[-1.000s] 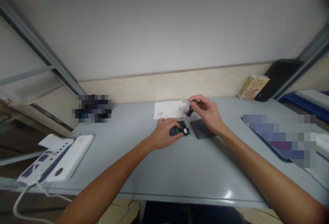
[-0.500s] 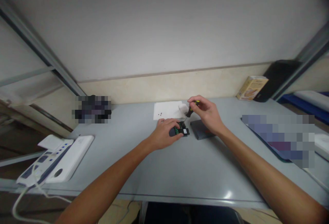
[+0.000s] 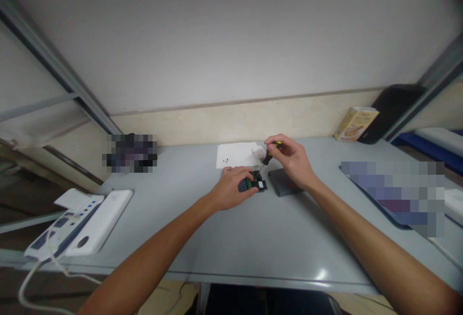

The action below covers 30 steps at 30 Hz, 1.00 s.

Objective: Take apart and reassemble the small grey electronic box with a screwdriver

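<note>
My left hand (image 3: pixel 233 188) grips a small black electronic device (image 3: pixel 259 185) with a green circuit board showing, down on the desk. My right hand (image 3: pixel 289 157) is closed around the black and yellow handle of a screwdriver (image 3: pixel 269 155). The screwdriver slants down to the left, its tip at the device beside my left fingers; the exact contact point is too small to tell. A dark grey flat piece (image 3: pixel 284 183) lies under my right wrist. Behind the device is a white paper sheet (image 3: pixel 235 153) with several tiny dark bits, probably screws, on its left part.
On the left of the grey desk (image 3: pixel 231 238) lie a white power strip (image 3: pixel 65 228) with cables and a white flat box (image 3: pixel 104 223). A yellow carton (image 3: pixel 356 123) and a black case (image 3: pixel 392 112) stand at the back right. Blurred-out items (image 3: pixel 390 194) lie on the right.
Hardly anything differs. Both hands, the screwdriver and the device keep their positions; the whole view has shifted very slightly.
</note>
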Each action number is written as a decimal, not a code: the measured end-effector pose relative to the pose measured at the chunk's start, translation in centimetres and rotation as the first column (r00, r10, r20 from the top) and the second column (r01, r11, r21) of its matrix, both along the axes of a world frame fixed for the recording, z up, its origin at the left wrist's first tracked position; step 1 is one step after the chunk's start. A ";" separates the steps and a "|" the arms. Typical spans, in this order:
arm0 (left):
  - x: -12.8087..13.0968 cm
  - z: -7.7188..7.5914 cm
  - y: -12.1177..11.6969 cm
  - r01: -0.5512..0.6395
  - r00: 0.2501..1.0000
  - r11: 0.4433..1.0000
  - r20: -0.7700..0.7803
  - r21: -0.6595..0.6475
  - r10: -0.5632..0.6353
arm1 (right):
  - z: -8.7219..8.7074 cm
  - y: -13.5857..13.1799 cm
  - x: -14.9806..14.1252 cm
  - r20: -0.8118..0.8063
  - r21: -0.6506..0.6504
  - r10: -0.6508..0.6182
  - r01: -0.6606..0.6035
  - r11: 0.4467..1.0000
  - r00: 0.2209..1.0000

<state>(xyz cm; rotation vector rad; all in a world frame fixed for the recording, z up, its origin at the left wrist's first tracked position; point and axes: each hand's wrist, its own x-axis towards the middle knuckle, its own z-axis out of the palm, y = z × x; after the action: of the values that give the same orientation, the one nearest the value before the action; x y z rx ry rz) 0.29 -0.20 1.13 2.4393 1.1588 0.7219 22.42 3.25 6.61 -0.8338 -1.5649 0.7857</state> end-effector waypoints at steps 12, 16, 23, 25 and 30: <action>0.1 0.1 0.0 -0.006 1.000 1.000 -0.011 -0.006 0.006 | -0.3 0.1 0.0 0.006 0.023 -0.005 0.005 1.000 1.000; 0.1 0.0 0.0 -0.008 1.000 1.000 -0.013 0.001 0.008 | -0.3 0.2 0.1 0.020 0.065 -0.011 0.010 0.998 1.000; 0.1 0.0 0.0 0.000 1.000 1.000 -0.004 0.006 0.000 | 0.0 0.1 0.3 -0.071 -0.019 0.123 -0.125 0.992 0.990; 0.1 0.0 0.0 -0.001 1.000 1.000 -0.008 0.007 0.001 | -0.2 0.1 0.3 -0.095 -0.031 0.147 -0.150 0.988 0.985; 0.1 0.0 0.0 0.004 1.000 1.000 -0.003 0.006 -0.004 | -0.4 0.0 0.1 -0.022 0.033 0.026 -0.025 0.999 0.999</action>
<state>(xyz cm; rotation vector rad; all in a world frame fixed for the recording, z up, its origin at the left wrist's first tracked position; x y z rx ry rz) 0.36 -0.23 1.13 2.4476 1.1543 0.7220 22.49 3.29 6.18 -0.7802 -1.5672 0.7833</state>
